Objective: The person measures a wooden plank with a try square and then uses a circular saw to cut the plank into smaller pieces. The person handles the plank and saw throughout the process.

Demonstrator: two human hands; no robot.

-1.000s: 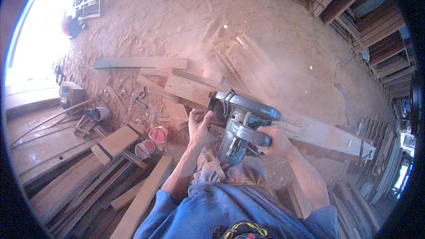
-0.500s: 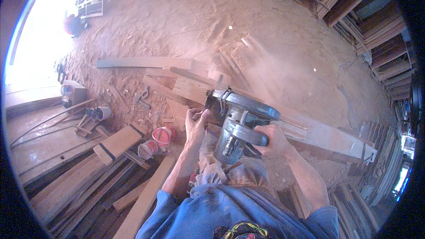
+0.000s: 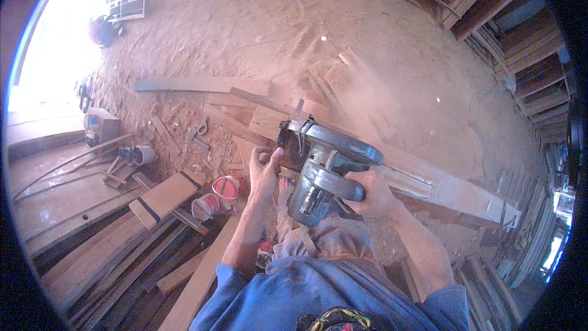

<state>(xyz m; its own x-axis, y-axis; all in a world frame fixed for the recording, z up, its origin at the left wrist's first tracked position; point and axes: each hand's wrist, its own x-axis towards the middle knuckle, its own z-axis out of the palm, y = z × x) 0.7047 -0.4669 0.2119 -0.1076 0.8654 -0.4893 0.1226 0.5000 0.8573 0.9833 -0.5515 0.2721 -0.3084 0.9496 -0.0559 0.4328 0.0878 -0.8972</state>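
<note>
A worn grey-blue circular saw rests on a long wooden beam that slants across the middle. My right hand is wrapped round its rear handle. At the saw's front, my left hand has curled fingers and a raised thumb against the dark base plate; part of its grip is hidden. Just ahead of the saw lies the pale block-like end of the timber, alongside narrower pieces. The blade is out of sight under the housing, and hazy dust hangs beyond the saw.
Two red-and-white buckets stand left of my left arm, near a hand tool with a pale handle. A strapped board bundle and stacked planks lie lower left. A loose board is on the dusty floor; timber racks line the right.
The saw and both hands have shifted slightly left along the beam, toward its near-left end. Both hands keep their hold on the saw.
</note>
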